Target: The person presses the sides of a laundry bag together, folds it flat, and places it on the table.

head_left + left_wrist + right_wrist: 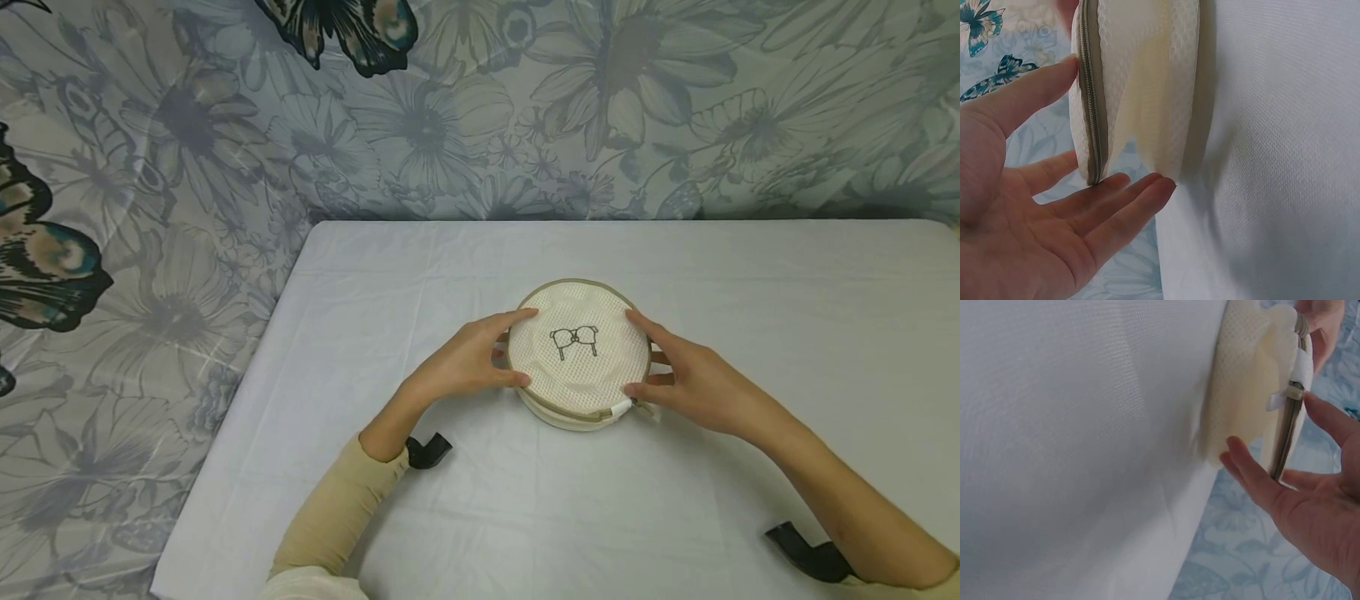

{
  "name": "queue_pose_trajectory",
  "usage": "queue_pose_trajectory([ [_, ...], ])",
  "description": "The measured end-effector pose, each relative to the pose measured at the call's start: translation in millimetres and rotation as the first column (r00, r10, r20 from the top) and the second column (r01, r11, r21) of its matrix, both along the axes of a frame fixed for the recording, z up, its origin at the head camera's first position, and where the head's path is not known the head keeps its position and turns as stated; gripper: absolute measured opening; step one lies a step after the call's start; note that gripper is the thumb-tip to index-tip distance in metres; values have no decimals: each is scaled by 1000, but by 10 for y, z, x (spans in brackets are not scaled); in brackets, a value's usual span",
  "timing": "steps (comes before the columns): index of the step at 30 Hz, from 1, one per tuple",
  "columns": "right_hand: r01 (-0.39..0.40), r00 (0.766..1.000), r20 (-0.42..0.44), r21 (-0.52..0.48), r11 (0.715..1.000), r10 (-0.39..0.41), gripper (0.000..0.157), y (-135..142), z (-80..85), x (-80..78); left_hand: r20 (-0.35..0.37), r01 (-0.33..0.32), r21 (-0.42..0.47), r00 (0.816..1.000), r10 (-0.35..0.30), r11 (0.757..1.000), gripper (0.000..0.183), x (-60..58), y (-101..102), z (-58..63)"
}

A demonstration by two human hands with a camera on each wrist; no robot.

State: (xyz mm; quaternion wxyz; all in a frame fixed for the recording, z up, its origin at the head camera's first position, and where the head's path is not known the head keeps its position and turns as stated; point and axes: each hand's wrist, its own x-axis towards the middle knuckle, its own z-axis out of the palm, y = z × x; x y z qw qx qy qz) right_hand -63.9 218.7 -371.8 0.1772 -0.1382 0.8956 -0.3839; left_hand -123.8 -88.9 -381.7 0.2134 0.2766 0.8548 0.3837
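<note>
A round cream mesh laundry bag (pixel 577 383) with a dark line drawing on its top sits on the white table. Around its upper edge runs a beige zipper (pixel 1091 94); its pull and a white fabric tab (pixel 1277 400) are at the near right, by the right thumb. My left hand (pixel 472 358) holds the bag's left side, with thumb and forefinger at the rim and other fingertips against the mesh wall. On the opposite side, my right hand (pixel 697 375) grips the rim likewise, its lower fingers along the side. The bag's underside is hidden.
White cloth covers the table (pixel 420 292). Behind it and to the left hangs fabric (pixel 420 125) printed with flowers and butterflies. A black strap piece (pixel 429 451) shows at the left wrist and another (pixel 810 554) at the right forearm.
</note>
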Motion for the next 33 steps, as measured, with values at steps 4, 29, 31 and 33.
queue_pose_trajectory([
  [4,0,1000,-5,6,1000,0,101,-5,-6,-1,-9,0,-10,1000,0,1000,90,7,11,-7],
  [29,-34,970,-226,213,976,84,89,-163,-57,110,-339,44,-269,931,-137,962,91,156,103,-2],
  [31,-45,966,-238,219,975,98,89,-174,-57,111,-374,52,-274,914,-156,960,90,162,117,4],
  [33,-52,961,-254,220,974,109,89,-183,-56,108,-402,63,-279,899,-176,958,88,168,133,13],
])
